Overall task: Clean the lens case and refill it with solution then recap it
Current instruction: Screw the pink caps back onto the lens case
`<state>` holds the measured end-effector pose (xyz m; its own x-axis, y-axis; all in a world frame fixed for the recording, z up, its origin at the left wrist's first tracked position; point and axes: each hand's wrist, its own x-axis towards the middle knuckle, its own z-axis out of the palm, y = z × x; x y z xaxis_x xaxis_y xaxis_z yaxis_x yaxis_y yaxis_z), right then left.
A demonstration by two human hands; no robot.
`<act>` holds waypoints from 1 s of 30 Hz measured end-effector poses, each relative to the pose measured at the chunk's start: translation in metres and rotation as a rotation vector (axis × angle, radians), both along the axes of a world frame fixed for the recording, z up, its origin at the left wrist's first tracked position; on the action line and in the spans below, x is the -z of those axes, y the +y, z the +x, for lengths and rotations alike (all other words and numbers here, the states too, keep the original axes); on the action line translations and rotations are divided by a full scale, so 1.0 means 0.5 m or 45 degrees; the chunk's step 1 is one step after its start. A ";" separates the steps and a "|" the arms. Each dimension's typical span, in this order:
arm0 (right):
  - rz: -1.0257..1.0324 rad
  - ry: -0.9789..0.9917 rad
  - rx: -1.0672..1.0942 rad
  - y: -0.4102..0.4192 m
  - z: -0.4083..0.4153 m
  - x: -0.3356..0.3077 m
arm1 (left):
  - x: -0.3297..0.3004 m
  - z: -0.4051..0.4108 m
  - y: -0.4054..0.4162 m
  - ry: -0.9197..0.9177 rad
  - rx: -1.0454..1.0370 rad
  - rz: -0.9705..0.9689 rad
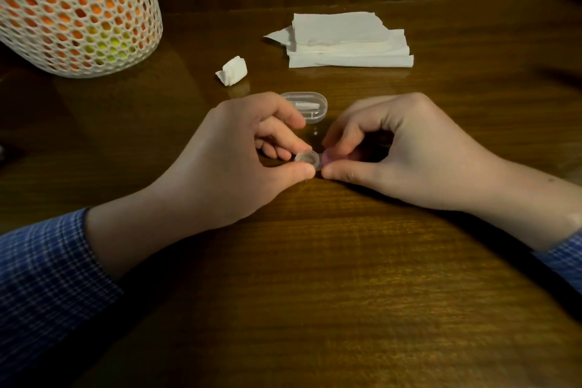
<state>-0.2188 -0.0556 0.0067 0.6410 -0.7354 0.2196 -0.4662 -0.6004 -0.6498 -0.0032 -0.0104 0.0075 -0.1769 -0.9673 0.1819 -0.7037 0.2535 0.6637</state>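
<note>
A small clear lens case (308, 158) lies on the wooden table between my two hands. Its left well stands uncapped and shows as a clear ring. My left hand (239, 154) pinches that well between thumb and fingers. My right hand (393, 148) has thumb and fingers curled round a pinkish cap (329, 157) over the case's right side; most of that side is hidden by the fingers. Whether the wells hold liquid cannot be seen.
Just behind the hands sits a clear oval plastic box (307, 105). A crumpled tissue (232, 70) lies further back, and a stack of white paper napkins (343, 41) at the back right. A white mesh container (75, 6) of orange and green items fills the back left.
</note>
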 end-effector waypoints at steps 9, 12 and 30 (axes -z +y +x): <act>-0.013 -0.002 0.032 0.000 0.004 0.002 | -0.004 -0.002 0.001 0.022 -0.007 0.018; -0.024 -0.038 0.056 0.002 0.009 0.002 | -0.004 -0.002 0.001 0.014 -0.003 0.010; 0.036 0.001 -0.038 -0.011 -0.007 -0.003 | -0.001 -0.001 -0.002 0.012 0.002 0.011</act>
<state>-0.2224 -0.0610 0.0080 0.6630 -0.7219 0.1981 -0.4490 -0.5952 -0.6664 -0.0039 -0.0113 0.0080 -0.1770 -0.9685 0.1753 -0.6967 0.2491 0.6728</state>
